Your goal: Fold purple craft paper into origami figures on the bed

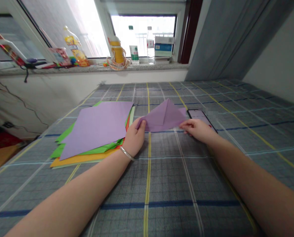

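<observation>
Folded lilac paper [163,118] spans my hands over the plaid bedsheet [161,177]. My left hand [135,137] grips its left corner beside the stacked coloured paper [94,131]; my right hand [198,130], fingers curled, pinches its right end, just near my phone [198,116].

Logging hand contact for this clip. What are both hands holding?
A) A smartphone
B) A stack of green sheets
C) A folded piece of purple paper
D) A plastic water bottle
C: the left hand and the right hand grip opposite ends of the folded piece of purple paper.
</observation>
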### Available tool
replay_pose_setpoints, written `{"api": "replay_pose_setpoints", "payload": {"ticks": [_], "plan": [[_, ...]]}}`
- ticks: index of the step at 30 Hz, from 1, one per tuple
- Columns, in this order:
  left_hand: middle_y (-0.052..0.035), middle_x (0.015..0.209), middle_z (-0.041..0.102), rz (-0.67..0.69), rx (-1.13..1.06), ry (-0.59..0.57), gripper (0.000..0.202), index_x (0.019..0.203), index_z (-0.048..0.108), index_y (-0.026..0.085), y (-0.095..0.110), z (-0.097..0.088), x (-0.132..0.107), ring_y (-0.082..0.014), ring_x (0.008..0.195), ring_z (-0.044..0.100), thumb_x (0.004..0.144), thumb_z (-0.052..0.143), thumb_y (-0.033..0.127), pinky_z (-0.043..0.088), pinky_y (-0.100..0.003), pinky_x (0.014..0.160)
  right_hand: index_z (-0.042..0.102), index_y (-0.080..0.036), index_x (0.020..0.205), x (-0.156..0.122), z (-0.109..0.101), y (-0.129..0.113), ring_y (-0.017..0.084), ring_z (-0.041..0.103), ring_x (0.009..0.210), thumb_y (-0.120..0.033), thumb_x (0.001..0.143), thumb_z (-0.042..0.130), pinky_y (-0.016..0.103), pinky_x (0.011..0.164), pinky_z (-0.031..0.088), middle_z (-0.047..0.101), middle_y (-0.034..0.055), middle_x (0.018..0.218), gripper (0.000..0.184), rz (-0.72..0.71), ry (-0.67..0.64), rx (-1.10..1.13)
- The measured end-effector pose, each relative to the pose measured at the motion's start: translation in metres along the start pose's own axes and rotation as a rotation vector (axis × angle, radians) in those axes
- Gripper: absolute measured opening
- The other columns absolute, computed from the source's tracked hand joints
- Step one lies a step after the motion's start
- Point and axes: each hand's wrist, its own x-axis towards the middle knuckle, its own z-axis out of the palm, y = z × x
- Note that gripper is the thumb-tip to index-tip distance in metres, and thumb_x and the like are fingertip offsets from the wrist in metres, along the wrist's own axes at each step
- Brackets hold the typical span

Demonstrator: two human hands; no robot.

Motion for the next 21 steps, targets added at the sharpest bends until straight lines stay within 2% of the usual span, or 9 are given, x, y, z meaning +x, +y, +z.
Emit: {"api": "replay_pose_setpoints", "payload": {"ticks": [2, 4, 6, 8, 10, 13, 17, 21], "plan": [[-0.0042, 0.091, 0.07, -0.08, -0.082, 0.052, 0.032, 0.094, 0.065, 0.015, -0.003, 0.001, 0.001, -0.0192, 0.087, 0.062, 0.091, 0.045, 0.04, 0.05, -0.03, 0.082, 0.065, -0.021, 0.095, 0.002, -0.003, 0.007, 0.015, 0.062, 0.064, -0.025, 0.08, 0.057, 0.027, 0.056, 0.047, 0.07, 0.0052, 0.089, 0.017, 0.019, 0.073, -0.048], [-0.0051, 0.094, 0.07, -0.175, -0.192, 0.088, 0.034, 0.096, 0.065, 0.015, -0.008, 0.003, 0.002, -0.0203, 0.09, 0.063, 0.088, 0.05, 0.044, 0.05, -0.032, 0.085, 0.058, -0.022, 0.105, 0.003, -0.004, 0.009, 0.016, 0.064, 0.067, -0.023, 0.077, 0.058, 0.027, 0.053, 0.048, 0.067, 0.0074, 0.105, 0.028, 0.077, 0.147, 0.005], [-0.006, 0.097, 0.071, -0.267, -0.32, 0.096, 0.036, 0.1, 0.066, 0.014, -0.014, 0.006, 0.003, -0.0213, 0.091, 0.064, 0.084, 0.055, 0.046, 0.05, -0.033, 0.086, 0.052, -0.023, 0.109, 0.003, -0.004, 0.005, 0.018, 0.065, 0.078, -0.022, 0.074, 0.058, 0.026, 0.052, 0.05, 0.063, 0.0091, 0.116, 0.036, 0.104, 0.212, 0.133], [-0.0062, 0.097, 0.071, -0.34, -0.429, 0.074, 0.038, 0.101, 0.065, 0.015, -0.018, 0.009, 0.003, -0.0219, 0.092, 0.065, 0.081, 0.059, 0.046, 0.05, -0.033, 0.085, 0.049, -0.024, 0.109, 0.002, -0.004, -0.003, 0.019, 0.064, 0.091, -0.021, 0.075, 0.054, 0.026, 0.059, 0.053, 0.062, 0.0084, 0.119, 0.035, 0.082, 0.259, 0.297], [-0.0058, 0.095, 0.071, -0.381, -0.49, 0.033, 0.039, 0.1, 0.065, 0.015, -0.018, 0.011, 0.003, -0.0219, 0.091, 0.065, 0.078, 0.062, 0.046, 0.051, -0.033, 0.084, 0.05, -0.024, 0.105, 0.0, -0.003, -0.011, 0.017, 0.064, 0.092, -0.022, 0.078, 0.048, 0.026, 0.064, 0.053, 0.065, 0.0067, 0.111, 0.027, 0.09, 0.262, 0.451], [-0.005, 0.091, 0.071, -0.415, -0.503, -0.047, 0.038, 0.098, 0.065, 0.014, -0.015, 0.011, 0.001, -0.0205, 0.084, 0.065, 0.076, 0.064, 0.045, 0.052, -0.032, 0.079, 0.054, -0.023, 0.1, -0.003, -0.002, -0.02, 0.016, 0.065, 0.075, -0.031, 0.084, 0.043, 0.027, 0.06, 0.051, 0.068, 0.0041, 0.091, 0.021, 0.131, 0.209, 0.522], [-0.0057, 0.096, 0.07, -0.411, -0.434, -0.11, 0.034, 0.102, 0.063, 0.014, -0.012, 0.01, -0.001, -0.0186, 0.082, 0.065, 0.078, 0.06, 0.039, 0.053, -0.031, 0.075, 0.06, -0.022, 0.091, -0.006, -0.001, -0.022, 0.016, 0.064, 0.069, -0.032, 0.081, 0.056, 0.027, 0.059, 0.05, 0.069, 0.0029, 0.081, 0.015, 0.083, 0.108, 0.449], [-0.0033, 0.099, 0.066, -0.34, -0.305, -0.086, 0.045, 0.123, 0.055, 0.02, -0.015, 0.007, 0.001, -0.0168, 0.081, 0.063, 0.08, 0.059, 0.032, 0.053, -0.029, 0.072, 0.062, -0.022, 0.087, -0.008, -0.005, -0.018, 0.017, 0.066, 0.069, -0.028, 0.077, 0.064, 0.028, 0.058, 0.051, 0.073, 0.0037, 0.083, 0.011, 0.1, 0.049, 0.458]]}}
